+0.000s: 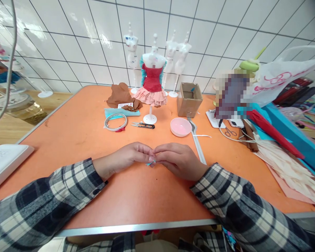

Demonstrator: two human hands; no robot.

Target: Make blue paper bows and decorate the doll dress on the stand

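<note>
My left hand (139,153) and my right hand (180,159) meet fingertip to fingertip above the orange table. Between them they pinch a tiny turquoise scrap (150,163), probably fabric or paper; the fingers cover most of it. Beyond the hands, a small dress form (154,77) wears a red bodice, turquoise sleeves and a ruffled pink skirt. Black-handled thread snips (144,125) lie at its base. A pink bowl (181,127) sits just past my right hand. To the left of the snips is a roll of tape (115,122) on turquoise material.
Brown crumpled cloth (120,95) lies at the back left, a cardboard box (189,99) at the back right. Several bare white mannequins (132,52) stand by the tiled wall. Scissors (230,132), a cable and coloured material crowd the right side. A white case (9,162) is at far left.
</note>
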